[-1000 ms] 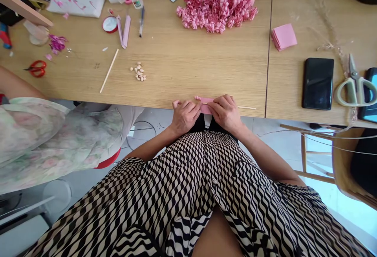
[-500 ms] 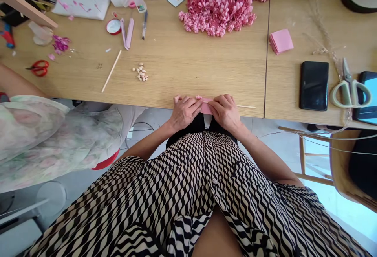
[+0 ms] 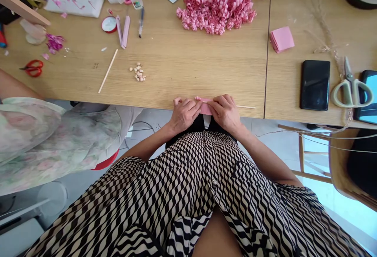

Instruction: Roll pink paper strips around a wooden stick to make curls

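Note:
At the table's front edge, a pink paper piece [image 3: 206, 109] spans the gap between my two hands. My left hand [image 3: 185, 112] is closed on its left side, and a small pink curl shows above the fingertips. My right hand [image 3: 225, 111] pinches the right side. A thin pale stick [image 3: 246, 107] sticks out to the right from under my right hand, resting along the edge. Whether the stick runs through the paper is partly hidden by my fingers. Farther back lies a heap of curled pink paper [image 3: 219, 5], and a pink paper stack [image 3: 282, 39] sits at the right.
Small pale beads or nuts [image 3: 138, 72] and another stick [image 3: 108, 71] lie left of my hands. Red scissors [image 3: 33, 68] lie near a co-worker's arm [image 3: 17, 84] at the left. A black phone [image 3: 315, 85] and white-handled scissors [image 3: 350, 88] are at the right.
The view has shifted slightly, so the items on the left appear farther left. Both hands keep nearly the same place, with small finger movement at the paper.

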The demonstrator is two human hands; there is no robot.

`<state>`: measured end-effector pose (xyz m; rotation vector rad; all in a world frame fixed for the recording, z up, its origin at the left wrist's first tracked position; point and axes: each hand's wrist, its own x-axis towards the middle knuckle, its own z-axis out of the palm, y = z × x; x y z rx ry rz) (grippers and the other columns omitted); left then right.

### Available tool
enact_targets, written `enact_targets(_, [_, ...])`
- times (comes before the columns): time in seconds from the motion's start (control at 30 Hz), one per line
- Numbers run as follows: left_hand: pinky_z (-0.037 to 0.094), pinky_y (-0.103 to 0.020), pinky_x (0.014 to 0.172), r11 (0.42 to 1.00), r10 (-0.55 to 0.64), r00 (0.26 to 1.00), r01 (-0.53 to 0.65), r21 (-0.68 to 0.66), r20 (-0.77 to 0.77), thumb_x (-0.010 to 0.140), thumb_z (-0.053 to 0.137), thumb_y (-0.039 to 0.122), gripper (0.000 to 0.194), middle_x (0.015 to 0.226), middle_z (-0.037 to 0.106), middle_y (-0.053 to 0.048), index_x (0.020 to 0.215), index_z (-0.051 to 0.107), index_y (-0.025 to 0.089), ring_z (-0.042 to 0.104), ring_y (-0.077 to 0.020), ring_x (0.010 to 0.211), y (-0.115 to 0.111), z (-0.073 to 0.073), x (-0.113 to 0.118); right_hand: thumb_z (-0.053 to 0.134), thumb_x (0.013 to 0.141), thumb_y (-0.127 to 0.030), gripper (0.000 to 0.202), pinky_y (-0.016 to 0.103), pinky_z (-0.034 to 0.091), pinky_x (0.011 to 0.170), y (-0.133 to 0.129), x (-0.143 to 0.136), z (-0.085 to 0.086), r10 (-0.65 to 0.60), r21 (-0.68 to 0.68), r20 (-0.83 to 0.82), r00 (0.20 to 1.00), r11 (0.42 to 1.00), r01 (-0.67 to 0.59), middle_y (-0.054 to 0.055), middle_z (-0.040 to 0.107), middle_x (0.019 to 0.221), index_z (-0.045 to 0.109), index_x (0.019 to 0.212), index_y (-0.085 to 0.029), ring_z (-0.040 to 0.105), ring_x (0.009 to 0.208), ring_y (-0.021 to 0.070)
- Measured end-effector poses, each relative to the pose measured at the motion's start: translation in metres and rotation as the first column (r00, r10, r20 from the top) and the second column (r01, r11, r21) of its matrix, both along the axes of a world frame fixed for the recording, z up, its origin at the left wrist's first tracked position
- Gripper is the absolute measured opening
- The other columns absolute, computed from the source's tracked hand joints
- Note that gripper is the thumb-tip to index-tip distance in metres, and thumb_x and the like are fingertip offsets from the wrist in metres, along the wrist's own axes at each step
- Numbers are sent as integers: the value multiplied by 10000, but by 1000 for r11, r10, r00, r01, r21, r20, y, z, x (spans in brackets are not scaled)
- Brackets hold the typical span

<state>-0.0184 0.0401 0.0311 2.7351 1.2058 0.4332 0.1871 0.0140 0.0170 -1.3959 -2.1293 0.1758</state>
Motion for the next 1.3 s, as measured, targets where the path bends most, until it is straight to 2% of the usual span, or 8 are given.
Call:
enact_targets(0.13, [256, -417, 835, 1000, 11, 1000, -12, -20, -23, 1023, 335, 349, 403, 1014, 722, -104, 1271, 599, 174, 591, -228, 975, 3, 0, 3, 446, 965, -262, 260, 393, 406, 834, 0, 0, -2, -11, 7, -55, 998, 1000, 11, 86, 646, 973, 674, 1082, -219, 492, 928, 226])
enact_targets(0.37, [243, -413, 845, 1000, 27, 999, -27, -13, -21, 1027, 335, 336, 385, 1038, 724, -100, 1255, 600, 175, 596, -226, 984, 2, 1, 6, 456, 954, -225, 251, 380, 432, 824, -1, 1, -5, -30, 103, -95, 995, 994, 40, 86, 650, 958, 669, 1085, -202, 504, 907, 218])
enact_targets(0.57, [237, -406, 827, 1000, 27, 999, -26, 13, -27, 1023, 347, 343, 393, 986, 727, -98, 1273, 589, 160, 589, -229, 951, -1, -2, 6, 450, 955, -225, 257, 395, 430, 832, -1, 1, -7, -40, 70, -111, 993, 996, 48, 89, 649, 978, 663, 1097, -209, 509, 922, 223])
enact_targets(0.83, [251, -412, 837, 999, 52, 998, -52, -3, -29, 1024, 322, 351, 412, 967, 721, -99, 1280, 591, 173, 572, -229, 939, -3, 1, 9, 448, 950, -220, 267, 403, 436, 833, -2, 1, -9, -31, 72, -114, 993, 997, 40, 96, 650, 980, 654, 1120, -203, 515, 925, 227])
enact_targets(1.0, [253, -418, 836, 997, 73, 997, -73, -12, -17, 1020, 335, 367, 405, 1004, 719, -102, 1255, 608, 180, 573, -232, 960, -2, 1, 10, 448, 948, -218, 276, 410, 435, 843, -2, 2, -10, -33, 48, -108, 994, 998, 38, 97, 647, 986, 651, 1134, -209, 519, 938, 231])
enact_targets(1.2, [247, -407, 822, 998, 58, 998, -57, 24, -21, 1023, 335, 351, 401, 1022, 722, -100, 1263, 601, 170, 579, -220, 942, -1, 0, 11, 459, 944, -205, 265, 399, 445, 828, -1, 3, -10, -25, 104, -89, 996, 994, 34, 99, 655, 976, 652, 1126, -190, 516, 922, 228])
enact_targets(1.3, [247, -408, 828, 997, 65, 998, -64, 37, -10, 1024, 335, 349, 396, 1059, 717, -102, 1251, 608, 174, 582, -220, 951, -1, -1, 11, 455, 945, -203, 275, 403, 444, 834, -1, 3, -11, -24, 90, -92, 995, 995, 33, 95, 653, 979, 646, 1142, -199, 523, 930, 227])
